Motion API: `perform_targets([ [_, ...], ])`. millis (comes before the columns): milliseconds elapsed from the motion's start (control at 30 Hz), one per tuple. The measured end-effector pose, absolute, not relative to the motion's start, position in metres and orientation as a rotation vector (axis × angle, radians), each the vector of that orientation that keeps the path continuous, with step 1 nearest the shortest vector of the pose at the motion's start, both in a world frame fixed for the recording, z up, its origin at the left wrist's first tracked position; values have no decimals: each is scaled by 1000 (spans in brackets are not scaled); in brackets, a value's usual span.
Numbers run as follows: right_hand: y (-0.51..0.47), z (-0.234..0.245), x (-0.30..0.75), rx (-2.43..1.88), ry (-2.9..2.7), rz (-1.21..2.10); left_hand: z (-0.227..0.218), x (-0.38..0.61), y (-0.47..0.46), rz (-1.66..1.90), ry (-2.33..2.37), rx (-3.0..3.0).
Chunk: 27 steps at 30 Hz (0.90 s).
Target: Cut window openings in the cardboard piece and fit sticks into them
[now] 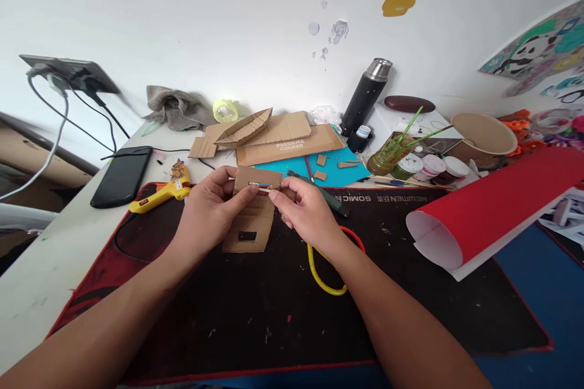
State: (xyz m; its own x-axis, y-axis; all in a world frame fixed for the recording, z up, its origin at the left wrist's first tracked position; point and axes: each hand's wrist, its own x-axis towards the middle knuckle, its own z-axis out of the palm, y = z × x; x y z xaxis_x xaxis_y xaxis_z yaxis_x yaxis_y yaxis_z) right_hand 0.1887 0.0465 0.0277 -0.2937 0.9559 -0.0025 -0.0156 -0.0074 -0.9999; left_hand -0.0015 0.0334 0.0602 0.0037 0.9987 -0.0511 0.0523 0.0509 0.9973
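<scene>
Above the black mat, my left hand (212,203) is closed on the left side of a small cardboard piece (245,176) with a narrow slot cut through it. My right hand (303,203) pinches at the right end of the same piece. A thin pale strip (261,189) runs between my two thumbs, along the slot. Just below lies a longer cardboard piece (249,219) with a rectangular hole near its lower end; its top is hidden behind the held piece. By my right wrist is a yellow and red loop (326,285), partly covered by my arm.
A yellow glue gun (159,194) and a black phone (121,176) lie at left. Behind are cardboard pieces (292,149), a blue sheet (292,175) and a black thermos (367,97). A dark green tool (335,202) touches the mat. Rolled red paper (497,206) lies right, near paint jars (431,167).
</scene>
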Motion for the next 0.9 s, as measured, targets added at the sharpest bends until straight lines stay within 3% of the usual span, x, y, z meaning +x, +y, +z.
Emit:
perform_targets([
  [900,46,32,190,-1135,-1460,1382,61,-1,35,1059,1361,1301],
])
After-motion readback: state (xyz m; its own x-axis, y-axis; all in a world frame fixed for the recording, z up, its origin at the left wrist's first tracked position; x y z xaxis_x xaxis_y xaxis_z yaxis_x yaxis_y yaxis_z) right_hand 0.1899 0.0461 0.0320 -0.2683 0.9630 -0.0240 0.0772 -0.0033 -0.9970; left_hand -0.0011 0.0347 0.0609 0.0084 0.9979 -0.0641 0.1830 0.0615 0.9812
